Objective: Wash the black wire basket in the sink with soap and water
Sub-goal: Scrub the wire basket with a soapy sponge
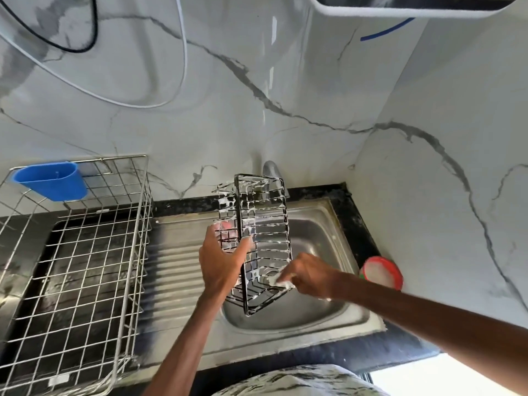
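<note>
Right now the black wire basket stands on end over the sink, streaked with white suds. Whether its lower corner touches the steel cannot be told. The person's left grip is closed round its long side, with the thumb on the front rail and the fingers hooked through the wires from behind. The right grip is curled round a soapy pad, too foamy and blurred to name more closely, and presses it against the wires near the basket's lower end.

The step in hand looks like the soaping, roughly midway, since the middle rungs carry less foam than the ends. To do it well, the person should work the pad along each rung and into the corners. Turning the basket with the left grip would bring the hidden faces round. Wet wire is slippery, so that hold should be firm and low over the bowl. No stream can be made out at the tap, so rinsing seems yet to come. A red-rimmed tub of white soap sits on the counter beside the sink, handy for reloading.
</note>
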### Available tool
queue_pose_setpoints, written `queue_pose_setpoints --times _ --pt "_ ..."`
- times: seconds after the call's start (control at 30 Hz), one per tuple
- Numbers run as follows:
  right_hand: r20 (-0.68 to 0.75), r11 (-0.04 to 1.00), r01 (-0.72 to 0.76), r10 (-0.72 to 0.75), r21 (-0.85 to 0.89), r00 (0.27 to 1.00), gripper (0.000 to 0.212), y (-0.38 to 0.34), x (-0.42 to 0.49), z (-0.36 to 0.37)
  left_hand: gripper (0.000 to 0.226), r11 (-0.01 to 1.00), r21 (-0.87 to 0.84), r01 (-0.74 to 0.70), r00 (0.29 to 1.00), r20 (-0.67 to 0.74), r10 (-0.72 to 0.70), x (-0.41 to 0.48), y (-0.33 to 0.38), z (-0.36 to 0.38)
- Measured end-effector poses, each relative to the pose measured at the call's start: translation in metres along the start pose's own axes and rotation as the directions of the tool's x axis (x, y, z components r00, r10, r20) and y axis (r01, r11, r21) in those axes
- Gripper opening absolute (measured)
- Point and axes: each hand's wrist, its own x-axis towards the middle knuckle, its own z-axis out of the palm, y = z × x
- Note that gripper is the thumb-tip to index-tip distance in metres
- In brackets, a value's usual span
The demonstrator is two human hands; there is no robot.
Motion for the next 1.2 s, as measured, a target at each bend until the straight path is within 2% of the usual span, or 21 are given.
queue_pose_setpoints --times 0.1,0.23,0.33,0.43,0.5,0.57,0.63,0.7,0.77,0.83,0.87,0.9,0.97,1.0,1.03,1.1,1.13,1.2 --pt "-0.029 0.999 0.022 -0.021 0.033 0.999 0.042 -0.008 0.012 -0.012 0.055 1.000 -0.002 -0.029 1.000 -0.006 0.029 0.008 0.001 -0.004" --pt "0.001 0.997 0.072 -0.072 0.006 0.997 0.043 -0.005 0.032 -0.021 0.074 0.993 -0.094 -0.068 0.996 -0.063 0.062 0.010 0.019 -0.019" --pt "0.082 0.977 0.173 -0.163 -0.129 0.983 0.044 -0.012 0.038 -0.028 0.075 0.984 -0.173 -0.038 0.998 -0.058 0.029 0.011 0.018 -0.027" --pt "0.141 0.946 0.191 -0.158 -0.260 0.977 0.043 -0.017 0.030 -0.035 0.089 0.982 -0.176 -0.069 0.996 -0.076 0.056 0.012 0.022 -0.034" --pt "0.010 0.973 0.169 -0.169 -0.156 0.986 0.046 -0.014 0.029 -0.043 0.091 0.986 -0.140 -0.087 0.994 -0.082 0.076 0.014 0.019 -0.039" --pt "-0.198 0.992 0.119 -0.110 0.035 0.974 0.047 -0.009 0.033 -0.044 0.078 0.986 -0.143 -0.090 0.994 -0.079 0.080 0.014 0.014 -0.044" --pt "-0.307 0.990 0.115 -0.085 0.080 0.948 0.047 -0.011 0.040 -0.039 0.073 0.986 -0.135 -0.096 0.994 -0.068 0.087 0.013 0.008 -0.045" --pt "-0.261 0.986 0.164 -0.160 -0.007 0.952 0.049 -0.023 0.047 -0.031 0.078 0.980 -0.169 -0.108 0.994 -0.040 0.103 0.010 0.011 -0.044" --pt "-0.121 0.965 0.227 -0.243 -0.131 0.962 0.048 -0.030 0.049 -0.018 0.067 0.973 -0.182 -0.140 0.990 -0.020 0.138 0.005 0.018 -0.043" --pt "0.077 0.941 0.218 -0.204 -0.258 0.976 0.043 -0.035 0.049 -0.004 0.044 0.971 -0.134 -0.197 0.980 -0.044 0.193 0.003 0.020 -0.046" --pt "0.129 0.933 0.209 -0.179 -0.291 0.975 0.041 -0.036 0.046 0.004 0.037 0.968 -0.108 -0.225 0.974 -0.057 0.220 0.004 0.019 -0.049" --pt "0.123 0.936 0.198 -0.169 -0.291 0.978 0.041 -0.035 0.043 0.009 0.034 0.966 -0.097 -0.240 0.969 -0.079 0.233 0.005 0.018 -0.050" --pt "-0.003 0.965 0.156 -0.160 -0.212 0.987 0.043 -0.034 0.036 0.012 0.035 0.958 -0.107 -0.266 0.962 -0.094 0.257 0.008 0.009 -0.051" --pt "-0.097 0.988 0.106 -0.117 -0.110 0.988 0.042 -0.033 0.035 0.012 0.037 0.953 -0.117 -0.279 0.959 -0.089 0.270 0.008 0.006 -0.050" --pt "-0.188 0.999 0.028 -0.022 0.030 0.982 0.041 -0.034 0.034 0.010 0.040 0.948 -0.120 -0.295 0.954 -0.083 0.286 0.010 -0.002 -0.049" --pt "-0.299 0.944 -0.115 0.212 0.311 0.930 0.043 -0.036 0.034 0.010 0.044 0.941 -0.165 -0.296 0.955 -0.079 0.286 0.005 -0.003 -0.047" --pt "-0.320 0.916 -0.143 0.273 0.375 0.907 0.047 -0.037 0.035 0.011 0.052 0.944 -0.187 -0.271 0.962 -0.072 0.262 0.002 -0.001 -0.044" --pt "-0.365 0.941 -0.131 0.246 0.313 0.898 0.052 -0.037 0.037 0.016 0.072 0.940 -0.205 -0.273 0.960 -0.115 0.254 -0.004 0.008 -0.039"
